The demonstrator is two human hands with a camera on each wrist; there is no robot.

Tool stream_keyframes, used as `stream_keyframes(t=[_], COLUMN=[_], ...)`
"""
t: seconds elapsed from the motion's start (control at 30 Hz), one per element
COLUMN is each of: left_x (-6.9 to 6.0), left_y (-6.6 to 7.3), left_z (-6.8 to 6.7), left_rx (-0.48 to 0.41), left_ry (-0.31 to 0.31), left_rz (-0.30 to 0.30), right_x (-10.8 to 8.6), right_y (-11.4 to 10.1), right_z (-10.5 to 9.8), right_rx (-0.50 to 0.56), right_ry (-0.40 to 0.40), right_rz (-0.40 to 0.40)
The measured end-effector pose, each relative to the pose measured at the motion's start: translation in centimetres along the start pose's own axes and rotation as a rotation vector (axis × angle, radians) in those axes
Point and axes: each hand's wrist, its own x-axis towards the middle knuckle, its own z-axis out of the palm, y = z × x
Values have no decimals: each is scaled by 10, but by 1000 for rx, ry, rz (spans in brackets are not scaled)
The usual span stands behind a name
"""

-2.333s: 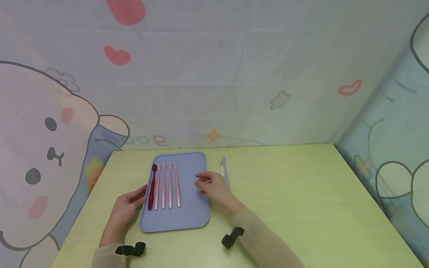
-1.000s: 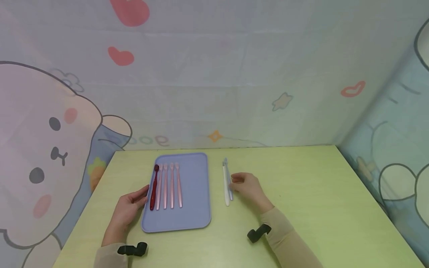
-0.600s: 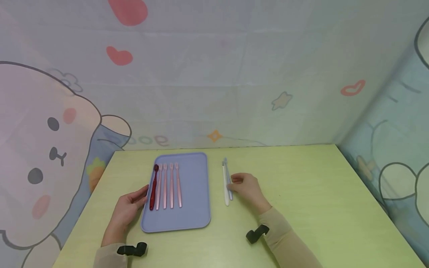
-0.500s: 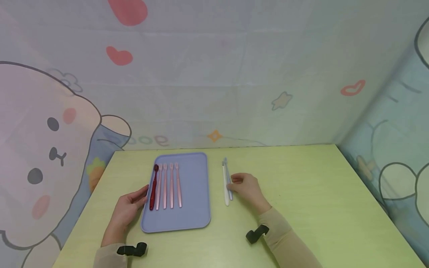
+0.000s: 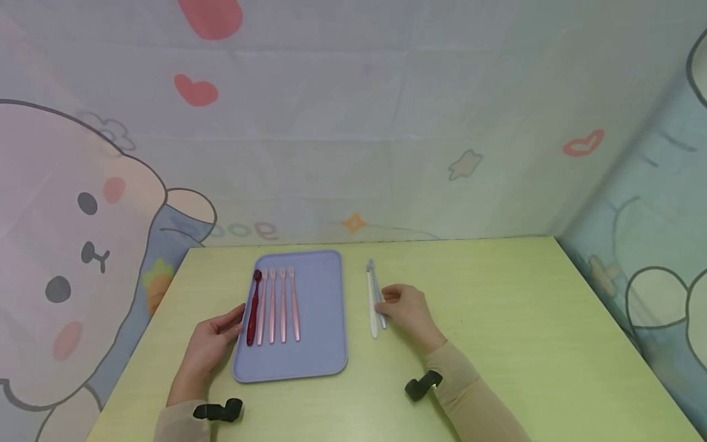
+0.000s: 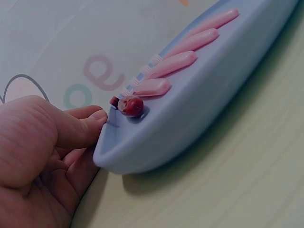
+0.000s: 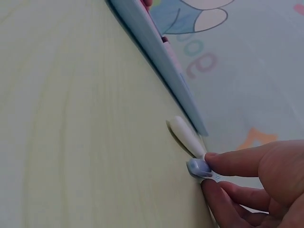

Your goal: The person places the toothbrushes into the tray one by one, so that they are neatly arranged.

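Note:
On the table lies a blue-purple tray [image 5: 323, 344] bearing one dark red toothbrush [image 5: 252, 316] and several pink toothbrushes [image 5: 283, 307] side by side. My left hand [image 5: 207, 347] holds the tray's left edge, its thumb on the rim in the left wrist view. To the right of the tray, a white toothbrush [image 5: 372, 313] lies on the table. Beside it is a light blue toothbrush [image 7: 198, 167], pinched between the thumb and fingers of my right hand [image 5: 409, 312]. Part of the blue handle is hidden by the fingertips.
The yellow-green table [image 5: 508, 331] extends to the right of my right hand. A cartoon-printed cloth [image 5: 397, 123] hangs behind the table, with more of it along the left and right sides.
My right hand has moved from over the tray rightward to the light blue toothbrush. Its lower end has just shifted slightly right, away from the white one. The left hand stays at the tray.

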Motion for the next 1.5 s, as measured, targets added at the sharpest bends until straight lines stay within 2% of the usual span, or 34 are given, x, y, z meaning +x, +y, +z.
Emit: stream_keyframes(t=[0.3,0.6,0.97,1.33,1.5], left_x=[0,0,0,-2,-2], left_y=[0,0,-1,0,1], left_z=[0,0,-3,-2,-2], left_rx=[2,3,5,10,-5], left_ry=[-8,-6,-2,-5,-6], left_rz=[-3,7,-2,8,-1], right_x=[-4,-5,-6,-5,-3], right_y=[-7,-9,-12,-10,-8], right_z=[-2,-4,-5,-14,-19], right_rx=[-99,-127,-157,-136,-42], right_ry=[9,21,26,1,-21], right_rz=[-1,-20,1,45,84])
